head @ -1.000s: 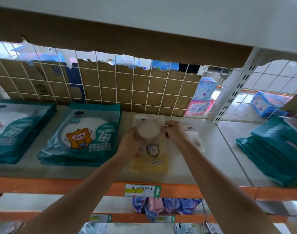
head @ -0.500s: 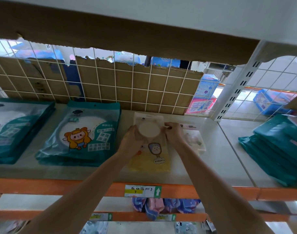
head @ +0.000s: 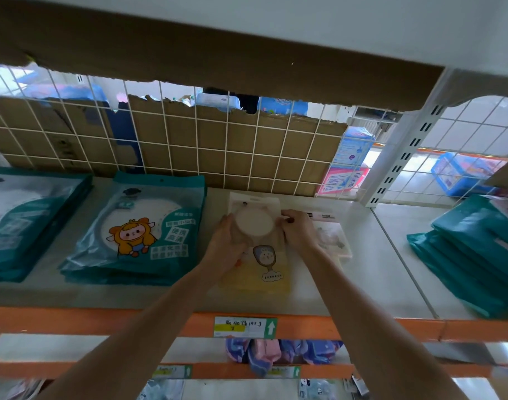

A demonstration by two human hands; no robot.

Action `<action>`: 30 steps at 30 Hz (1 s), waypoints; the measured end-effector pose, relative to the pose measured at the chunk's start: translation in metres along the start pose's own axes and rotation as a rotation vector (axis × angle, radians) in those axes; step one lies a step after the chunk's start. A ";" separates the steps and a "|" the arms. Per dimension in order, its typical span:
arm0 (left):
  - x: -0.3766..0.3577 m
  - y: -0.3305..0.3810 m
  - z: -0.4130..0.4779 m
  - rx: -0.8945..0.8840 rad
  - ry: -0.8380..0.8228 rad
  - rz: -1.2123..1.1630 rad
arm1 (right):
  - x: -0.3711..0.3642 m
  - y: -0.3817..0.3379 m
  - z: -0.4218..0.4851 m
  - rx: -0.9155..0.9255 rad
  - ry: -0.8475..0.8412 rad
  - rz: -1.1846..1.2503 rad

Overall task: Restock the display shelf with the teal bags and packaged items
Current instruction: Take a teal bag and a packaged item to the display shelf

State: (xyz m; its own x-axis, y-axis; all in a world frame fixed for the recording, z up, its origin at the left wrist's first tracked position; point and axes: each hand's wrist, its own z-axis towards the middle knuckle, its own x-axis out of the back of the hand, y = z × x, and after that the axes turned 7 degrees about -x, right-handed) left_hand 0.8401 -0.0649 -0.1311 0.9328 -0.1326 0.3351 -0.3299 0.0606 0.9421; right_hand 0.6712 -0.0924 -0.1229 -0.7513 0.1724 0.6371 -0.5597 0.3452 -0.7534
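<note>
A yellow packaged item (head: pixel 263 267) with a round white disc at its top lies flat on the grey shelf (head: pixel 172 295), in the middle. My left hand (head: pixel 228 246) grips its left edge beside the disc. My right hand (head: pixel 297 230) pinches its upper right edge. Left of it lies a stack of teal bags (head: pixel 137 235) with a cartoon figure on the front. Another teal stack (head: pixel 24 220) sits at the far left, and a third teal stack (head: pixel 475 255) on the right shelf section.
A pale flat package (head: pixel 332 238) lies just right of my right hand. A white wire grid backed by torn cardboard (head: pixel 218 148) closes the rear. A white slotted upright (head: pixel 403 157) divides the sections. An orange rail with a price tag (head: pixel 245 327) edges the front; pouches hang below.
Both hands have pushed the yellow package slightly further back on the shelf; their hold on it is the same.
</note>
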 end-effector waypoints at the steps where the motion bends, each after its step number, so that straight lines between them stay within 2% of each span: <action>1: -0.001 -0.001 0.001 0.006 -0.006 -0.004 | 0.001 0.000 0.000 -0.007 0.000 0.001; 6: -0.001 -0.001 0.004 0.022 -0.012 -0.051 | 0.001 -0.003 -0.003 -0.011 -0.010 -0.015; 8: 0.001 0.000 0.003 -0.011 -0.016 -0.055 | 0.003 -0.006 -0.006 -0.031 0.038 -0.020; 11: 0.005 0.008 0.002 -0.133 -0.025 0.075 | 0.007 -0.012 -0.008 -0.021 0.151 -0.039; 14: 0.010 0.020 0.002 -0.217 -0.067 0.336 | 0.012 -0.020 -0.015 0.078 0.179 -0.190; 17: 0.016 0.029 0.004 -0.225 -0.164 0.555 | 0.019 -0.024 -0.023 0.197 0.185 -0.429; 20: 0.023 0.038 0.006 -0.335 -0.238 0.881 | 0.025 -0.022 -0.032 0.263 0.201 -0.672; 22: 0.027 0.042 0.007 -0.398 -0.296 1.017 | 0.031 -0.020 -0.040 0.271 0.183 -0.753; 28: 0.022 0.035 -0.004 -0.419 -0.624 0.957 | 0.033 -0.005 -0.068 0.240 0.138 -0.795; 30: 0.015 0.027 -0.011 -0.416 -0.686 0.940 | 0.032 0.001 -0.075 0.222 0.143 -0.796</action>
State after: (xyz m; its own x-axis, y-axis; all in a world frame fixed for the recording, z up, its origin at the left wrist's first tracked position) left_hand 0.8466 -0.0540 -0.1006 0.0484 -0.3506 0.9353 -0.6423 0.7062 0.2979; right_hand 0.6729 -0.0168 -0.0914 -0.0596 0.0743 0.9955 -0.9711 0.2264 -0.0750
